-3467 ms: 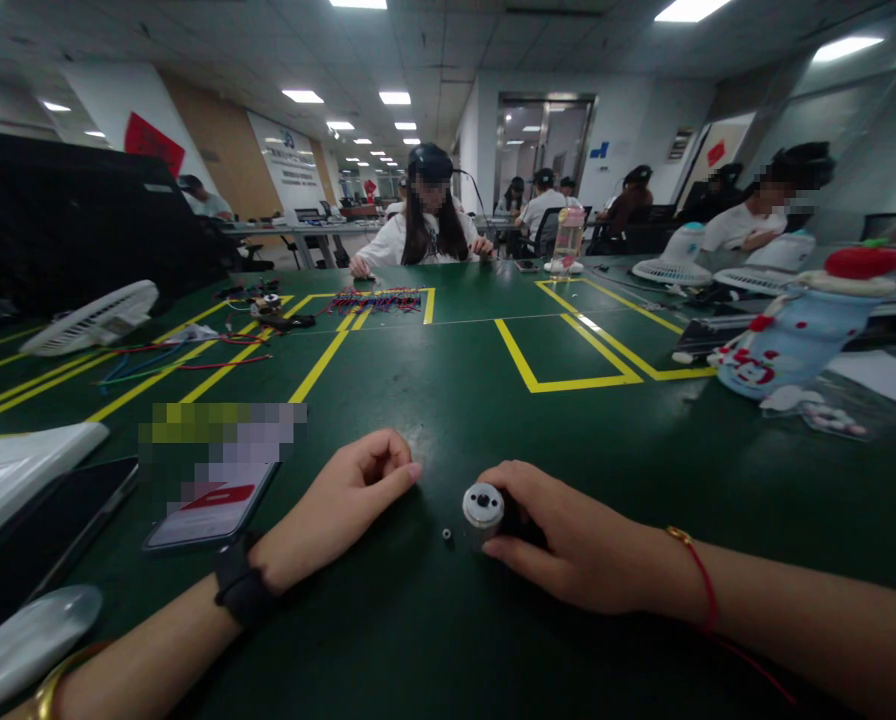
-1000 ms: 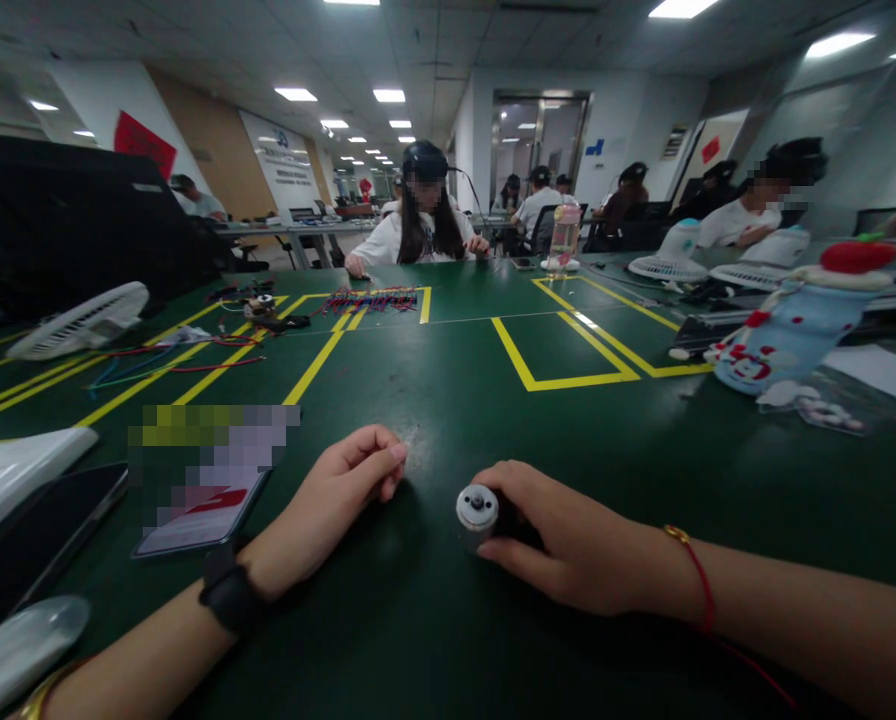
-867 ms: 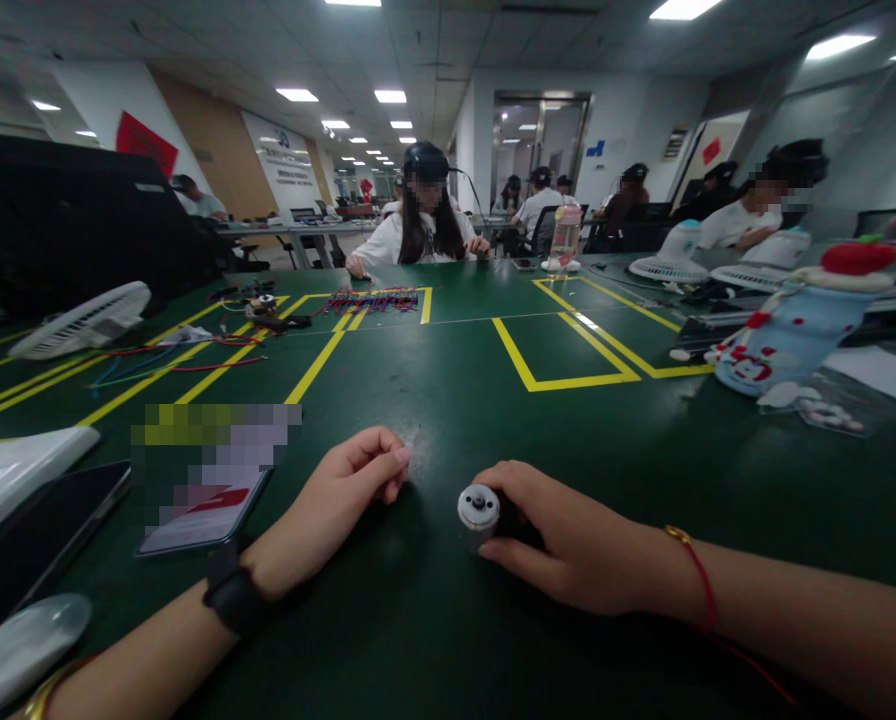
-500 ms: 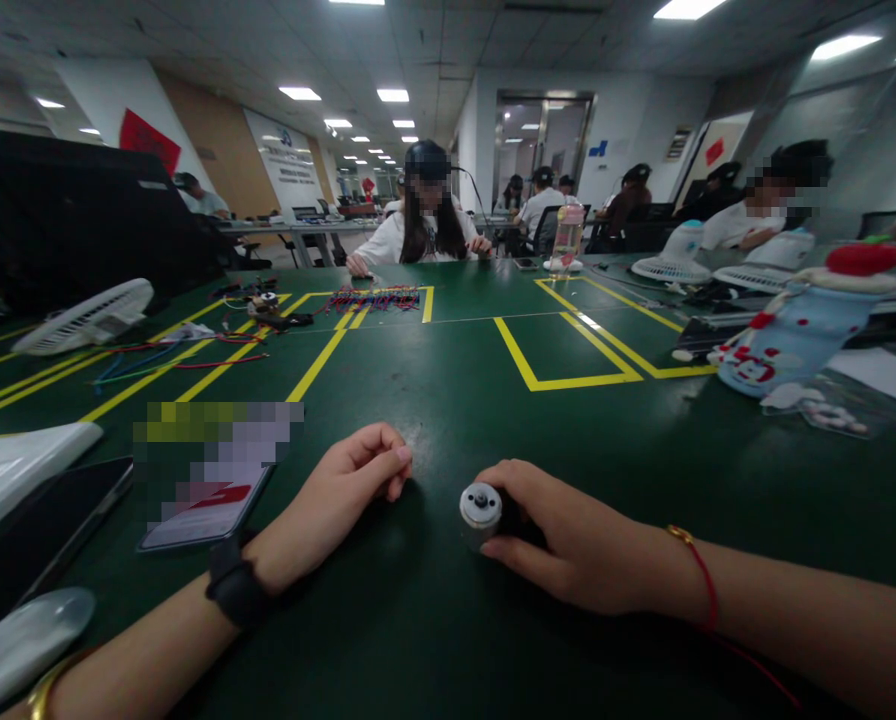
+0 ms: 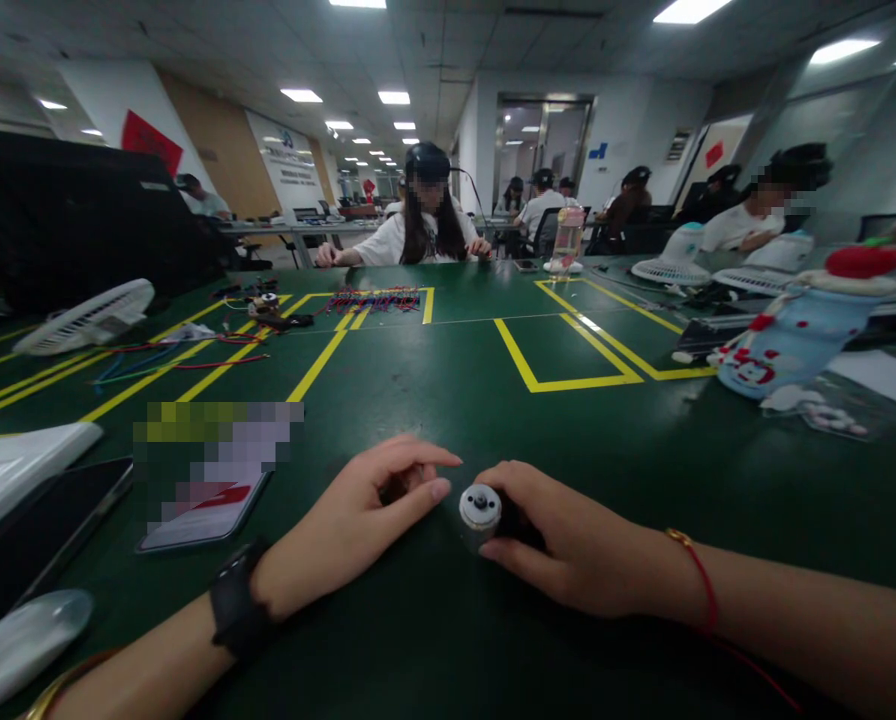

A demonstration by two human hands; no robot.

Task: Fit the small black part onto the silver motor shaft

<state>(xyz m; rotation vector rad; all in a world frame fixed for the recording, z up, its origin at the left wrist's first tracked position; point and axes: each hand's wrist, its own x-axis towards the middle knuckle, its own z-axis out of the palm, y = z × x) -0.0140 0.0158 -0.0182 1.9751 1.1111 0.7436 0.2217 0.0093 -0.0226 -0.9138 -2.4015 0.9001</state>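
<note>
A small silver cylindrical motor [image 5: 479,512] stands upright on the green table [image 5: 418,660], its shaft end facing up. My right hand [image 5: 560,535] grips it from the right between thumb and fingers; its other fingertips are hidden behind the palm. Just left of the motor is my left hand [image 5: 373,505], with index finger and thumb stretched apart toward it and a small gap between. Nothing is in the left hand, and the remaining fingers are curled beneath.
At left lie a phone-like panel [image 5: 208,510], a dark tablet-like slab [image 5: 50,540] and a computer mouse [image 5: 28,650]. Loose wires [image 5: 185,350] and a white fan [image 5: 88,315] are farther back. A blue bottle [image 5: 793,335] stands right. Across the table sits a person [image 5: 425,220].
My left hand has moved right toward the motor, and its index finger and thumb have opened. The right hand and motor stay in place. The person opposite has shifted one hand leftward.
</note>
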